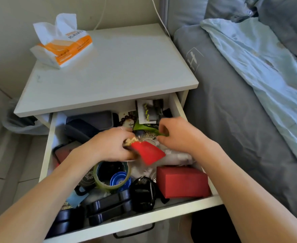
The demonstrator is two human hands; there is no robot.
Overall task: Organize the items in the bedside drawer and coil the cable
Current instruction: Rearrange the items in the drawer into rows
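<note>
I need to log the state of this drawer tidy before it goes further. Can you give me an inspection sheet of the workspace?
Surface: nightstand top bare except a tissue pack at its back left corner.
Job's things: drawer pulled open and full; red box front right, tape roll around a blue tin, black cases at the front.
Clutter: cards and packets at the back, dark pouch back left.
Grippers: left hand holds a red packet; right hand pinches a green packet.
Cables: white cable runs down the wall behind the nightstand, uncoiled.
Surroundings: bed on the right, plastic bag on the floor left.
</note>
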